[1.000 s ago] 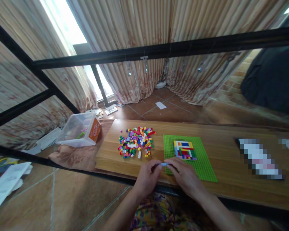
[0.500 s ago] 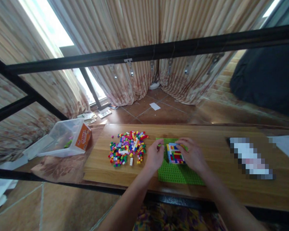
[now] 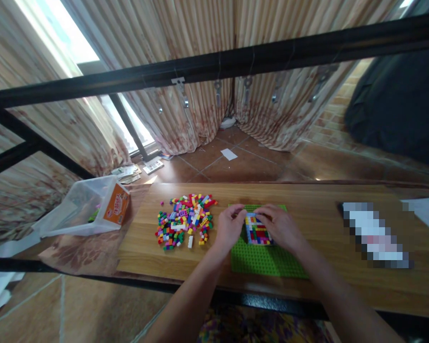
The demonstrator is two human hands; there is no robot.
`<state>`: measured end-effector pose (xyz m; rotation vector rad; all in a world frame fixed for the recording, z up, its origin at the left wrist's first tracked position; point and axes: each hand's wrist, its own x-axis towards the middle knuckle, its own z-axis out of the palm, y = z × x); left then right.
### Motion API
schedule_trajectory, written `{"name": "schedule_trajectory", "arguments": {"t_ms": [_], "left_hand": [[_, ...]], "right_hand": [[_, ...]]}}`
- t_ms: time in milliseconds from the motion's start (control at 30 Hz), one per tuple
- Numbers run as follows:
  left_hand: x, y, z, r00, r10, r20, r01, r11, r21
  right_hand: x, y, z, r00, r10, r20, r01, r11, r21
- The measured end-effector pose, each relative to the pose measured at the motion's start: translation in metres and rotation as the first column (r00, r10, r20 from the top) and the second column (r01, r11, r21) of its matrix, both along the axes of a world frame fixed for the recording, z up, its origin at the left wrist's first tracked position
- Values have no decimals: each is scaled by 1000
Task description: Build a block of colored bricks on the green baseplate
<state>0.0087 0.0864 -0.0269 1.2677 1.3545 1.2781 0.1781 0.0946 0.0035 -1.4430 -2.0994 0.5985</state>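
Observation:
A multicoloured building-brick structure [image 3: 259, 233] with a light-blue and yellow border sits on the green studded baseplate [image 3: 264, 262]. My left hand [image 3: 230, 227] is at its far left corner, thumb and fingers pinched together; anything between the fingertips is too small to make out. From the right, my right hand [image 3: 281, 226] grips the structure's far edge, its fingers bent over the top and covering the right side. A pile of loose building bricks [image 3: 186, 219] lies left of the baseplate, with a white brick [image 3: 190, 242] at its near edge.
The wooden tabletop [image 3: 321, 228] carries a blurred-out flat object [image 3: 377, 233] on the right and white paper [image 3: 427, 214] beyond it. A clear plastic bin [image 3: 82, 209] with an orange label stands off the left end. A black metal bar [image 3: 207, 62] crosses ahead.
My left hand has moved right to the structure's far left corner. My right hand's fingers have shifted left along the far edge. The camera view has tilted slightly.

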Motion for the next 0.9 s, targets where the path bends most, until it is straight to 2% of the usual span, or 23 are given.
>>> {"name": "schedule_trajectory", "arguments": {"t_ms": [233, 467, 733, 900], "left_hand": [[3, 1, -5, 993, 13, 117, -14, 1000, 8], [6, -1, -5, 982, 23, 187, -24, 1000, 1], [8, -1, -5, 990, 34, 136, -36, 999, 9], [10, -3, -2, 997, 36, 74, -35, 999, -23]], "right_hand": [[1, 5, 4, 999, 36, 17, -36, 999, -38], [3, 4, 3, 997, 36, -65, -40, 998, -54], [8, 10, 3, 997, 38, -61, -45, 992, -120], [12, 16, 3, 998, 22, -57, -34, 973, -229]]}}
